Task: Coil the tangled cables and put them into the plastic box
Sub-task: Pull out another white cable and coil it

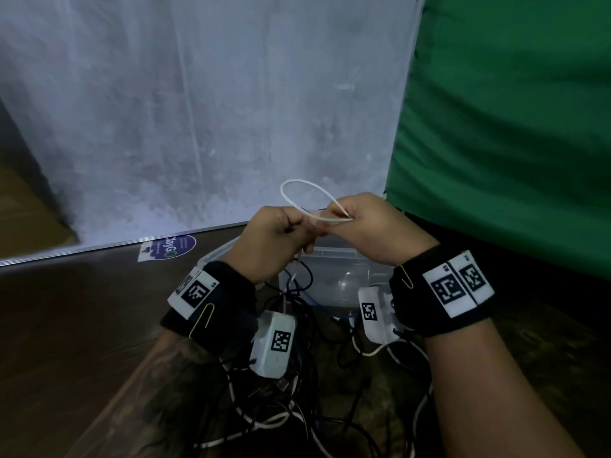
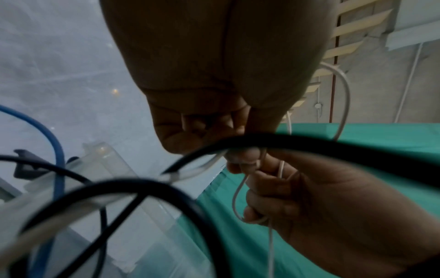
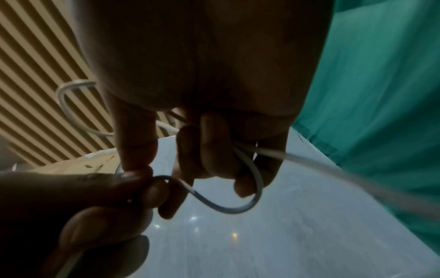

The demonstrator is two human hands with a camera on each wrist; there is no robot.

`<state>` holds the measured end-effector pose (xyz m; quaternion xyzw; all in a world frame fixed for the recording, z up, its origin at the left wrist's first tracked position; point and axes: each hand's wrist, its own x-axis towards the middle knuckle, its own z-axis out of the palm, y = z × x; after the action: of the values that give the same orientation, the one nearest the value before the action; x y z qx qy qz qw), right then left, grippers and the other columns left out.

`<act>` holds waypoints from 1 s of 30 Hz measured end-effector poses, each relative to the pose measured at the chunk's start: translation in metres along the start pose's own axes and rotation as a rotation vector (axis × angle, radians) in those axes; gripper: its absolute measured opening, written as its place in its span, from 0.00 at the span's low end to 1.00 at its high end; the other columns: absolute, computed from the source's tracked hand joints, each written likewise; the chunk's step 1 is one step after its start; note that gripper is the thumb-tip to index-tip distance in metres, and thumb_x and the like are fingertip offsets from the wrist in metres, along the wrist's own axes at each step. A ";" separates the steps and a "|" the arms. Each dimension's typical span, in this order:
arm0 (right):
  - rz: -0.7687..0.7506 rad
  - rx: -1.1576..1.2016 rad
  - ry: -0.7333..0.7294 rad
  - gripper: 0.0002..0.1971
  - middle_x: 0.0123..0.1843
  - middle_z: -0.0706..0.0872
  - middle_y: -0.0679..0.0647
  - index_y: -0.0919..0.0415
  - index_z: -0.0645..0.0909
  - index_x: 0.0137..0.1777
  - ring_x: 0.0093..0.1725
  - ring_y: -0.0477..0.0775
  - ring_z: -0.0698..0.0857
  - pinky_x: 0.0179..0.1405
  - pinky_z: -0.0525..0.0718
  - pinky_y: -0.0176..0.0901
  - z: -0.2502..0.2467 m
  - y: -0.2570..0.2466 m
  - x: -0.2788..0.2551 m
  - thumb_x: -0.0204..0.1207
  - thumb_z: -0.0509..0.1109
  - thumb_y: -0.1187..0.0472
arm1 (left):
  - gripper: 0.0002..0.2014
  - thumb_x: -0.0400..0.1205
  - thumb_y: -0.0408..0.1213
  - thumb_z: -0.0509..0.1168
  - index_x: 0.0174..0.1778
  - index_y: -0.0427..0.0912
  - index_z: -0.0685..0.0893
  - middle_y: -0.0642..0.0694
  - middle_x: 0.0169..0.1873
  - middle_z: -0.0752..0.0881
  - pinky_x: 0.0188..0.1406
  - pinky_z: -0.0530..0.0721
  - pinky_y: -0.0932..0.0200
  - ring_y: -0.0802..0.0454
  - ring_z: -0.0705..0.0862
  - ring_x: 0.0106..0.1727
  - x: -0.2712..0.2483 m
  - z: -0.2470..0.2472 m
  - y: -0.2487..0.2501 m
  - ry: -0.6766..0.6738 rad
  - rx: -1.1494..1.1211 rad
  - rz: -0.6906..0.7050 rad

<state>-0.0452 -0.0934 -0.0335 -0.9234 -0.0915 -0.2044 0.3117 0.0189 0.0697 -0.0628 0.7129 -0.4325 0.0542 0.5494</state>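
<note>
Two hands (image 1: 276, 239) (image 1: 373, 226) pinch one white cable (image 1: 307, 193) | one plastic box (image 1: 334, 276)

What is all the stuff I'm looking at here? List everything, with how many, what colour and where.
white cable: one, white, held up in a loop between both hands, above the box
plastic box: one, clear, on the floor under the hands
tangled cables: a pile, count unclear; black, white and blue; on the floor in front of the box
sticker: one, purple and white, on the floor left of the box
white sheet: one, whitish, hanging behind
green cloth: one, green, hanging at right
wrist bands: two, black with black-and-white tags and white camera units
left hand: pinches the white cable
right hand: grips the loop's end
</note>
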 end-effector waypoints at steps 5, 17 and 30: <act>0.020 0.028 0.061 0.26 0.27 0.76 0.58 0.65 0.79 0.31 0.30 0.50 0.73 0.35 0.74 0.49 -0.004 0.003 -0.001 0.80 0.70 0.42 | 0.09 0.84 0.30 0.66 0.37 0.38 0.86 0.48 0.23 0.81 0.23 0.72 0.66 0.56 0.74 0.23 0.000 0.001 0.000 -0.009 -0.052 -0.060; 0.020 0.819 0.572 0.16 0.34 0.84 0.54 0.55 0.67 0.37 0.24 0.47 0.79 0.22 0.76 0.37 -0.032 -0.002 -0.003 0.83 0.68 0.65 | 0.12 0.86 0.38 0.64 0.43 0.37 0.88 0.39 0.23 0.83 0.26 0.81 0.55 0.49 0.80 0.24 -0.005 -0.012 -0.019 -0.097 0.028 -0.160; -0.054 0.163 -0.096 0.13 0.26 0.82 0.51 0.59 0.88 0.33 0.28 0.42 0.77 0.34 0.76 0.44 -0.011 -0.030 -0.012 0.72 0.79 0.51 | 0.11 0.81 0.23 0.63 0.34 0.37 0.83 0.45 0.21 0.81 0.17 0.73 0.65 0.55 0.77 0.19 -0.002 -0.011 -0.009 -0.027 0.069 -0.121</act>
<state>-0.0680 -0.0768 -0.0145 -0.9010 -0.1476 -0.1602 0.3752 0.0276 0.0799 -0.0667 0.7569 -0.3937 0.0260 0.5210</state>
